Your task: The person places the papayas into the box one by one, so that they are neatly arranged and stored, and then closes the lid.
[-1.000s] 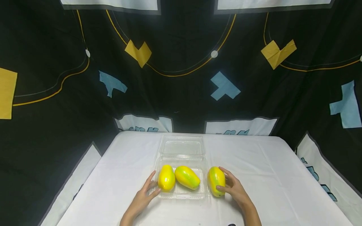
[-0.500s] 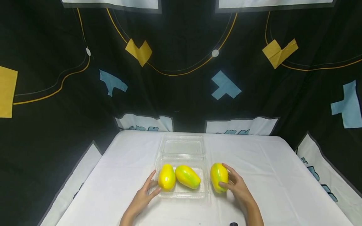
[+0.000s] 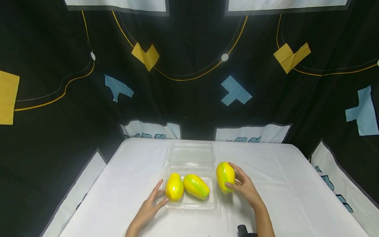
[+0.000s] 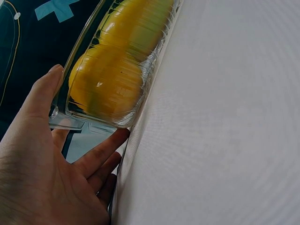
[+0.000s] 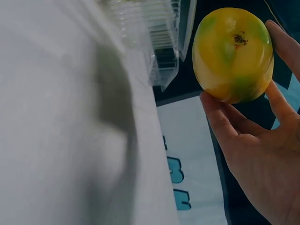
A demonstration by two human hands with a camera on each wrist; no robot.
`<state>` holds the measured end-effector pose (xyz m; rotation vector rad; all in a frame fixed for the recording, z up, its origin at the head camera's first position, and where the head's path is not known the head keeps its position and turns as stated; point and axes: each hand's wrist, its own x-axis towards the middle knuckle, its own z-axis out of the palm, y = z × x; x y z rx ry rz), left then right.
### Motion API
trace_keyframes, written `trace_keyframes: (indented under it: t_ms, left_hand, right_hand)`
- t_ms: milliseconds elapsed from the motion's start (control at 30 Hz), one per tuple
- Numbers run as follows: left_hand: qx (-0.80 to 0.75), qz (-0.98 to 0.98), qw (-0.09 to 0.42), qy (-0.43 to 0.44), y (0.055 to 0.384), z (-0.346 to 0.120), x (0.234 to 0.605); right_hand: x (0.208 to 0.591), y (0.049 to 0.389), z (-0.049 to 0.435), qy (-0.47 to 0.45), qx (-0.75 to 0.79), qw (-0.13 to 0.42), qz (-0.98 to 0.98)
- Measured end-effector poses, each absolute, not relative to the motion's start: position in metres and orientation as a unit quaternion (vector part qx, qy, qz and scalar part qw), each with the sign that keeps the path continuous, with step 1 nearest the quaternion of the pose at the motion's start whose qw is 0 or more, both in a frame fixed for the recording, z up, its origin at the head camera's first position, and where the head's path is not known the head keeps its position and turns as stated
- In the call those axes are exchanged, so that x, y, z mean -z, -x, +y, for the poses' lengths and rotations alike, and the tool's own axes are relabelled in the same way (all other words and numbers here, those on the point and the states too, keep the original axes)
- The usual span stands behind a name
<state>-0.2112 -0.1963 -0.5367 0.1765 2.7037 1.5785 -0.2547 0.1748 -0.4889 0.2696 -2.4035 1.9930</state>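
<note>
In the head view, my right hand (image 3: 246, 188) grips a yellow mango (image 3: 225, 177) with green patches, its fingers along the far right side and thumb at the near side. The right wrist view shows that mango (image 5: 233, 55) above the white cloth, its dark stem scar facing the camera. A clear plastic clamshell box (image 3: 189, 204) lies with its lid (image 3: 190, 153) folded back. Two more mangoes sit inside: an upright-lying one (image 3: 174, 186) at left and a slanted one (image 3: 196, 186) beside it. My left hand (image 3: 149, 206) rests at the box's left edge, fingers spread and fairly straight.
A white cloth (image 3: 266, 171) covers the table. Near its front edge, by my right forearm, a small black object (image 3: 242, 229) shows. Black patterned curtains (image 3: 189, 108) hang behind and at both sides.
My right hand has lifted the mango off the cloth and carried it farther back, lastly leftward toward the box. The left hand and the box have stayed in place.
</note>
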Motion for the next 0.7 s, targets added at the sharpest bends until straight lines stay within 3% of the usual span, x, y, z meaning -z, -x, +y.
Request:
trace_keyframes:
  t_ms: [467, 700]
  left_hand:
    - [-0.502, 0.864, 0.005, -0.048, 0.211, -0.194, 0.535]
    - [-0.508, 0.86, 0.009, -0.047, 0.21, -0.195, 0.534]
  right_hand:
    - [0.453, 0.256, 0.145, -0.135, -0.629, -0.008, -0.765]
    - [0.471, 0.267, 0.14, -0.146, -0.621, -0.001, -0.77]
